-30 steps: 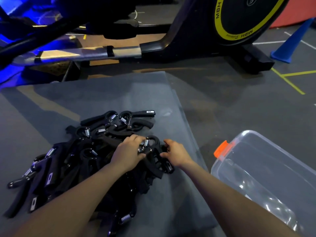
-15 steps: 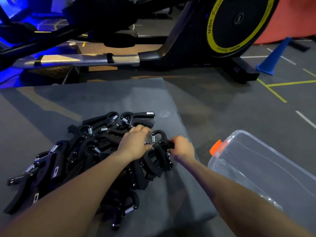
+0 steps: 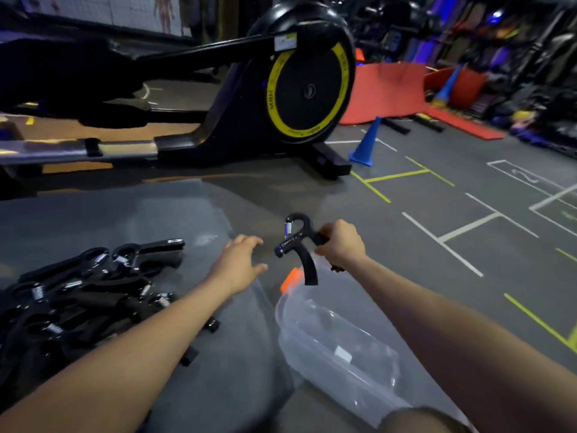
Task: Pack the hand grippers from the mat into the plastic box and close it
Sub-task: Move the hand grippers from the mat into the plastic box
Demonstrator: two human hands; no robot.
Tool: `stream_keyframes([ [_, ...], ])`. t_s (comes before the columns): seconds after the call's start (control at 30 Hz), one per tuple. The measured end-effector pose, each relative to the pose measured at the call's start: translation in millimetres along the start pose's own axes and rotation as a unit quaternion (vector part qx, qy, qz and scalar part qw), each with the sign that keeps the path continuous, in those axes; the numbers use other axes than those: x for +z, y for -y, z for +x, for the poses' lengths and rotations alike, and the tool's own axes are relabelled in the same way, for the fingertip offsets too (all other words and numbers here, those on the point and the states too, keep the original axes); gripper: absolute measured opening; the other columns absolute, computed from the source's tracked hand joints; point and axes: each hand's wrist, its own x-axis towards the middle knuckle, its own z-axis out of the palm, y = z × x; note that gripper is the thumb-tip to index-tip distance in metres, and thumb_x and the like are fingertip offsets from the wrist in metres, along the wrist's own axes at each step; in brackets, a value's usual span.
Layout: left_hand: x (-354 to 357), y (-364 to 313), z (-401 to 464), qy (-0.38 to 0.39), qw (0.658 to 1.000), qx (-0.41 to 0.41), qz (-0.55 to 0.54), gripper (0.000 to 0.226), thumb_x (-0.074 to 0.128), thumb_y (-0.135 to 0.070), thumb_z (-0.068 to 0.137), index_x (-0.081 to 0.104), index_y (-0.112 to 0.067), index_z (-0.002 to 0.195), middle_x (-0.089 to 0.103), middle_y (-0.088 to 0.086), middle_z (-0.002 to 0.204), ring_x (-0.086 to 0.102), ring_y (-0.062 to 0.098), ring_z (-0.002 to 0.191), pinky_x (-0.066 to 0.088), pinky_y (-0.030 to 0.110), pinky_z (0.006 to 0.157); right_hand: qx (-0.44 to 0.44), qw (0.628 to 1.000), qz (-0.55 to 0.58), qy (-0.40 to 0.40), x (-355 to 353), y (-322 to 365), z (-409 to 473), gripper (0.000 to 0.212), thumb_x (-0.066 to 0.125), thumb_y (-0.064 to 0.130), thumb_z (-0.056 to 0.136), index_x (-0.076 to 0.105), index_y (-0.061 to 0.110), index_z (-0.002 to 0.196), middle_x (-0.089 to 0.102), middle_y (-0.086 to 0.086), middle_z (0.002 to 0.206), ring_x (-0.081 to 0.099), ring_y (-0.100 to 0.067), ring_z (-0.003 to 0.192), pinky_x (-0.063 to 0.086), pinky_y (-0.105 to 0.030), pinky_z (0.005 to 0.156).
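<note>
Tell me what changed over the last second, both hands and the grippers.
The right hand pulled one hand gripper out of the pile and carried it rightward; it now hangs over the far end of the plastic box. The left hand let go of the pile and hovers open and empty, off to the pile's right. The rest of the pile stays on the mat; the box looks empty.

You are seeing one wide-angle view from the camera on your head, looking forward and down along both forearms. Near at the bottom lie the mat (image 3: 175,220) and the box (image 3: 337,348). Farther off, the floor (image 3: 437,214) stretches to a machine (image 3: 281,89) and cluttered racks at the top.
</note>
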Motion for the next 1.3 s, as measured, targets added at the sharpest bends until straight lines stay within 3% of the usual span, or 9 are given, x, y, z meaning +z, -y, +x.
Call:
stream_keyframes([
  [0.23,95.7,-36.4,41.7,0.061,0.998,-0.012,0.006,0.050,0.065,-0.023,0.084,0.048,-0.014,0.131,0.046,0.008,0.134,0.042,0.026,0.127,0.036,0.035,0.107,0.087,0.995,0.043,0.013,38.5,-102.8,13.4,0.011,0.064,0.003,0.074,0.061,0.014,0.074,0.063,-0.008,0.073,0.065,-0.031,0.067,0.057,-0.035,0.059],
  [0.33,143.2,-33.1,54.9,0.077,0.996,-0.025,0.020,0.052,0.063,-0.021,0.085,0.045,-0.017,0.133,0.041,0.005,0.135,0.039,0.026,0.126,0.037,0.037,0.105,0.128,0.989,0.072,0.026,69.0,-143.7,25.2,0.011,0.065,0.004,0.074,0.065,0.012,0.081,0.069,-0.009,0.080,0.068,-0.032,0.074,0.060,-0.043,0.068],
  [0.5,183.7,-18.5,74.9,0.035,0.999,0.008,0.016,0.053,0.055,-0.005,0.085,0.044,-0.023,0.134,0.037,-0.002,0.136,0.045,0.024,0.119,0.044,0.039,0.100,0.190,0.974,0.112,0.055,118.8,-191.0,34.0,0.017,0.066,0.005,0.074,0.067,0.017,0.086,0.065,-0.006,0.079,0.068,-0.034,0.077,0.059,-0.040,0.071],
  [0.6,188.1,-12.3,81.5,0.012,1.000,0.006,-0.023,0.055,0.041,0.007,0.087,0.048,-0.022,0.134,0.045,0.001,0.136,0.052,0.024,0.117,0.040,0.027,0.096,0.215,0.965,0.130,0.068,138.6,-204.6,34.8,0.020,0.066,0.005,0.073,0.068,0.017,0.088,0.064,-0.007,0.080,0.067,-0.033,0.083,0.055,-0.033,0.068],
  [0.73,187.6,-13.7,74.3,-0.017,0.999,-0.013,-0.044,0.052,0.040,0.006,0.091,0.052,-0.024,0.132,0.048,-0.004,0.139,0.051,0.017,0.120,0.033,0.016,0.088,0.245,0.954,0.159,0.067,143.3,-207.8,36.0,0.021,0.067,0.006,0.074,0.069,0.018,0.091,0.063,-0.006,0.081,0.065,-0.028,0.080,0.045,-0.028,0.065],
  [0.83,189.5,-18.8,63.4,-0.049,0.996,-0.052,-0.059,0.052,0.040,0.006,0.090,0.054,-0.024,0.130,0.049,-0.006,0.140,0.052,0.016,0.121,0.030,0.009,0.085,0.253,0.949,0.182,0.054,141.0,-205.9,33.6,0.020,0.067,0.005,0.073,0.070,0.018,0.089,0.066,-0.009,0.081,0.065,-0.028,0.075,0.052,-0.031,0.068],
  [1.0,199.2,-28.9,43.1,-0.116,0.977,-0.126,-0.125,0.053,0.040,0.008,0.088,0.053,-0.018,0.131,0.051,-0.002,0.139,0.052,0.019,0.124,0.036,0.019,0.101,0.266,0.943,0.197,0.041,139.3,-207.0,21.0,0.019,0.065,0.003,0.074,0.068,0.018,0.084,0.066,-0.010,0.079,0.066,-0.031,0.067,0.058,-0.037,0.062],
  [1.13,200.7,-36.2,29.7,-0.113,0.969,-0.181,-0.125,0.056,0.039,0.005,0.089,0.041,-0.021,0.139,0.049,0.002,0.140,0.052,0.024,0.122,0.039,0.027,0.100,0.275,0.942,0.190,0.046,140.1,-205.0,16.3,0.019,0.061,0.000,0.075,0.059,0.018,0.070,0.063,-0.010,0.074,0.063,-0.032,0.058,0.059,-0.041,0.058],
  [1.3,186.8,-32.4,46.7,-0.030,0.997,-0.064,-0.029,0.059,0.039,-0.003,0.095,0.017,-0.014,0.149,0.017,0.001,0.158,0.022,0.018,0.145,0.018,0.028,0.118,0.273,0.938,0.206,0.055,144.0,-199.8,28.6,0.019,0.064,0.000,0.075,0.063,0.019,0.079,0.066,-0.010,0.081,0.067,-0.032,0.067,0.055,-0.033,0.052],
])
